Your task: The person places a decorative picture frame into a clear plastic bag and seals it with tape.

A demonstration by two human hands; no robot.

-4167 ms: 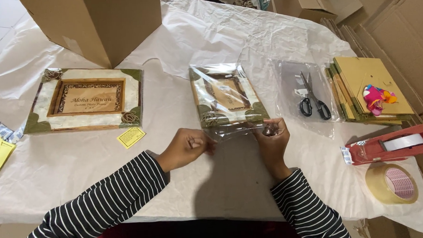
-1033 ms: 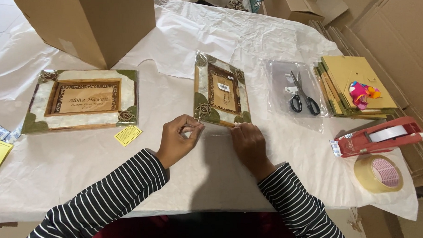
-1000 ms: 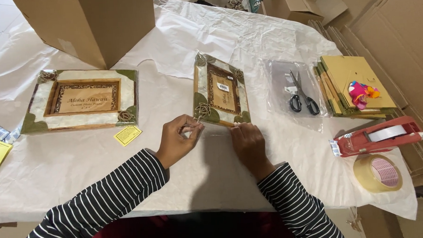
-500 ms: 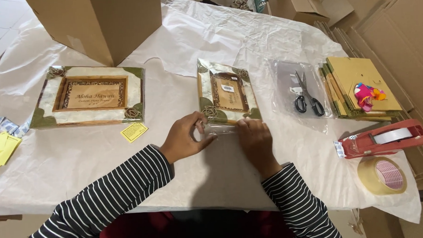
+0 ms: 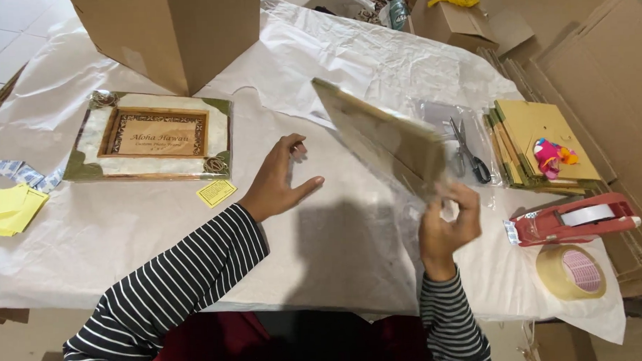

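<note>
Above the right hand (image 5: 447, 222), whose grip pinches its lower corner, the plastic-wrapped picture frame (image 5: 383, 139) tilts off the surface: stiff, probably light, slippery; left hand (image 5: 278, 180) open.

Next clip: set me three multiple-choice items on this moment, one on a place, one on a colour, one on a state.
1. Where do the scissors lie?
A. between the lifted frame and the stack of yellow card
B. on the cardboard box
C. beside the yellow slips at the left edge

2. What colour is the tape dispenser?
A. blue
B. red
C. green

3. How is the wrapped frame held?
A. flat on the table under both hands
B. lifted and tilted in the right hand
C. gripped by the left hand alone

Answers: 1 A, they rest on clear plastic left of the card stack. 2 B, its body is red. 3 B, the right hand grips its lower corner while the left hand is open, apart from it.
</note>
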